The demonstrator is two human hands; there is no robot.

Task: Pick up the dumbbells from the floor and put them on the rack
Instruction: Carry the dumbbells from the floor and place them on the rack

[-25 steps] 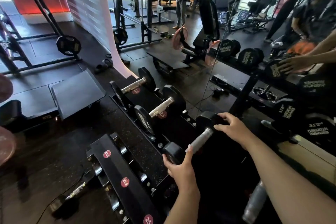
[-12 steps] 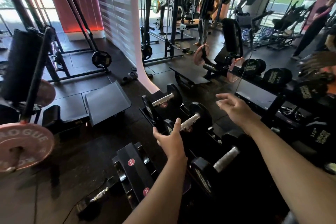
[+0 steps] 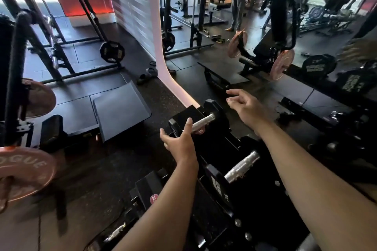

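Over the rack we hold our left hand and right hand open, gripping nothing. At left, a pink plate reads "ROGUE".

A single wide-angle camera sat on the person's head and looked forward and down along both outstretched forearms. It was close to the left hand and right hand, with the rack directly beneath them. Beyond the fingers stood a mirror; left of the left hand lay the floor. Straight lines bowed near the edges.
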